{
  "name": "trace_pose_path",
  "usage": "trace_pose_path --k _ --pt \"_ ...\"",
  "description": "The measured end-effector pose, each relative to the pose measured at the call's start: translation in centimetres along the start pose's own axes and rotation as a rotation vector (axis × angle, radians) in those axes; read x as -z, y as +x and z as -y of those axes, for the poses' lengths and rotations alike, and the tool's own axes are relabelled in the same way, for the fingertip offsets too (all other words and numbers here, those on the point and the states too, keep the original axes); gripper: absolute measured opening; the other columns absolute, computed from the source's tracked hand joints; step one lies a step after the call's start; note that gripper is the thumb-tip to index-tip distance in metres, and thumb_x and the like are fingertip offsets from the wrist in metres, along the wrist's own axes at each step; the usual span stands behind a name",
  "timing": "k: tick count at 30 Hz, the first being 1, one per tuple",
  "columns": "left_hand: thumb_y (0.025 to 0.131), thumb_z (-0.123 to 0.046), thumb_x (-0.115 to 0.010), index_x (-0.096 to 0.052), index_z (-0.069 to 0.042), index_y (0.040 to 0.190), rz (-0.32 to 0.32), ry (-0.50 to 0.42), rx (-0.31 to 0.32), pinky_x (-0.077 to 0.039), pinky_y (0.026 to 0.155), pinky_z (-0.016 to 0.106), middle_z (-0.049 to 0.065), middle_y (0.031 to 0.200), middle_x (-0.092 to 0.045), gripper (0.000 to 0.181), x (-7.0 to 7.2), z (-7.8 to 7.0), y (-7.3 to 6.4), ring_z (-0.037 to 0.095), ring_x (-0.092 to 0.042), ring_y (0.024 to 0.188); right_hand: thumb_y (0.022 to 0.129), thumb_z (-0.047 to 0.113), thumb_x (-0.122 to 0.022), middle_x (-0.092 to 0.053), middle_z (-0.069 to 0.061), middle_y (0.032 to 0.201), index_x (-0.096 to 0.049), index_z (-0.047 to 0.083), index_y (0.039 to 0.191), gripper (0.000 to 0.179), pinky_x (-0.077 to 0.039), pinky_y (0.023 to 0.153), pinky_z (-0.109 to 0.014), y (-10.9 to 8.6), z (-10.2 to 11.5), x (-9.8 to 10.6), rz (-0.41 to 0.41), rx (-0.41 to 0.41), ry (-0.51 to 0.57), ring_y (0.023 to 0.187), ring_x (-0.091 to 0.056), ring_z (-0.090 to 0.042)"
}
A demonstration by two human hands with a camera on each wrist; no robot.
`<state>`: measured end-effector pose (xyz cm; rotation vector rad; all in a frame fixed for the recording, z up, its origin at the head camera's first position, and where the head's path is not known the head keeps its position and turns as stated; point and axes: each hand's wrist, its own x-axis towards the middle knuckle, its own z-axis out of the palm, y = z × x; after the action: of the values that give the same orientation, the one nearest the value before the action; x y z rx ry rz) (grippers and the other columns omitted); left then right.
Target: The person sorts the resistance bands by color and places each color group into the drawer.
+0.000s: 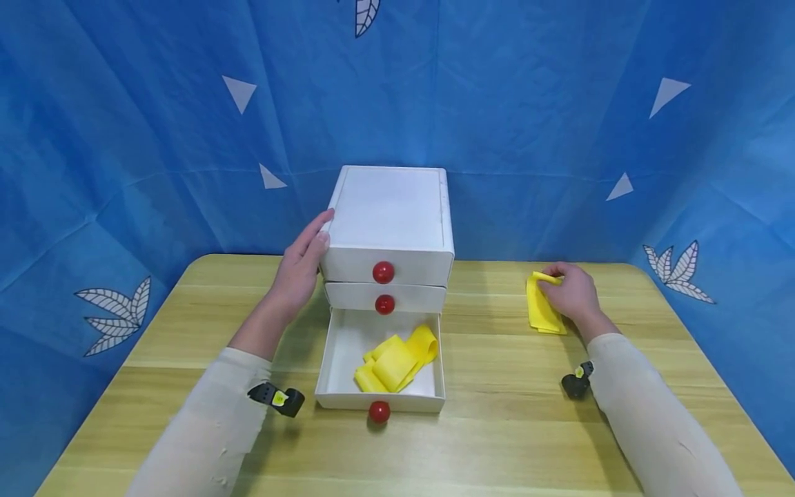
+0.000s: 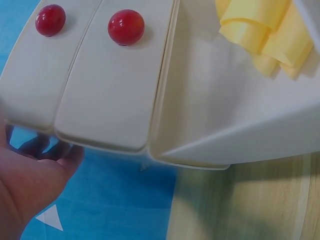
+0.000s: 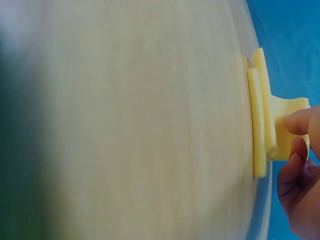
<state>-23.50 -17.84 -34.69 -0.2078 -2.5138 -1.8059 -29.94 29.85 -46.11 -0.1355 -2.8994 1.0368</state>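
A small white cabinet (image 1: 391, 210) has three drawers with red knobs. Its bottom drawer (image 1: 348, 345) is pulled out and holds a loosely folded yellow cloth strip (image 1: 397, 362). My left hand (image 1: 301, 266) rests against the cabinet's left side, fingers reaching along the upper edge. In the left wrist view, the fingers (image 2: 70, 159) lie at the side wall, partly hidden behind it. Off to the right, my right hand (image 1: 571, 290) pinches the top of a folded yellow cloth (image 1: 542, 307) between thumb and fingers. The right wrist view shows this cloth (image 3: 270, 125) in layers, its upper part lifted.
The wooden table (image 1: 497, 428) extends around the cabinet, its back edge close to a blue curtain (image 1: 522, 138) with white leaf and triangle prints. The upper drawers are closed, and the open drawer's red knob (image 1: 379, 412) sticks out toward the front.
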Motion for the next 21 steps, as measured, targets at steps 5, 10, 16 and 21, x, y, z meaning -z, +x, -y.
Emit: trace_pose_path --k 5,10,16,21 --pt "0.106 -0.052 -0.034 -0.028 -0.045 0.156 0.003 0.001 0.003 -0.029 0.112 0.056 -0.010 0.162 -0.021 0.050 -0.1 -0.2 -0.1 0.020 -0.020 0.147 0.097 0.018 -0.062 -0.060 -0.022 0.113 -0.061 0.002 0.110 0.021 -0.044 0.077 -0.045 -0.9 -0.1 1.0 -0.046 0.041 -0.019 0.090 -0.052 -0.036" --pt "0.106 -0.051 -0.033 -0.028 -0.045 0.156 0.005 -0.008 0.003 -0.029 0.111 0.056 -0.010 0.162 -0.021 0.050 -0.1 -0.3 -0.2 0.021 -0.021 0.147 0.097 0.020 -0.063 -0.061 -0.020 0.109 -0.062 0.002 0.109 0.022 -0.043 0.074 -0.043 -2.0 0.6 2.1 -0.075 0.029 -0.018 0.088 -0.052 -0.035" --pt "0.106 -0.051 -0.033 -0.029 -0.045 0.156 0.006 -0.009 0.001 -0.030 0.111 0.056 -0.010 0.162 -0.021 0.050 -0.2 -0.3 -0.1 0.020 -0.021 0.146 0.098 0.024 -0.064 -0.061 -0.018 0.107 -0.063 0.002 0.109 0.025 -0.043 0.071 -0.042 -3.4 1.8 3.6 -0.095 0.014 -0.018 0.085 -0.051 -0.033" --pt "0.106 -0.051 -0.033 -0.029 -0.045 0.156 0.002 -0.006 -0.003 -0.029 0.111 0.057 -0.010 0.162 -0.022 0.050 -0.1 -0.3 0.0 0.021 -0.021 0.146 0.098 0.026 -0.064 -0.061 -0.017 0.106 -0.063 0.002 0.108 0.027 -0.045 0.065 -0.041 -4.8 3.5 5.0 -0.121 0.026 -0.018 0.085 -0.052 -0.033"
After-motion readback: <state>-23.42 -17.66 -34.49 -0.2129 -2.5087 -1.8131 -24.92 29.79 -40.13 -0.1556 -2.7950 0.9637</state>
